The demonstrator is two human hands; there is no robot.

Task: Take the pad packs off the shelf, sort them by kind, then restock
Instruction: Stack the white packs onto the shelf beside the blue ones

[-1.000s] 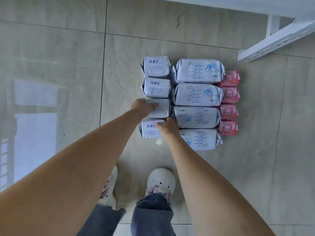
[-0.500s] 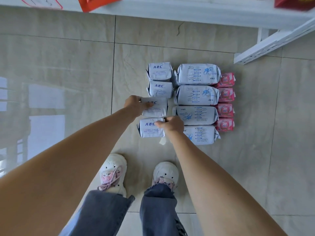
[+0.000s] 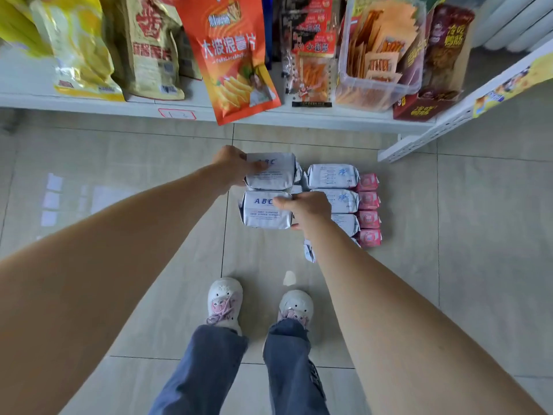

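We are holding two white ABC packs (image 3: pixel 270 172) flat, one in each grip. Right of our right grip, longer white packs (image 3: pixel 332 176) are lying in a column on the floor, small pink packs (image 3: pixel 368 201) lining their far side.

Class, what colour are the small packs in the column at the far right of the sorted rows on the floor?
Pink; the small packs show best in the head view.

Head-worn camera looks steeply down at floor (image 3: pixel 149 295) and shelf (image 3: pixel 269 116).
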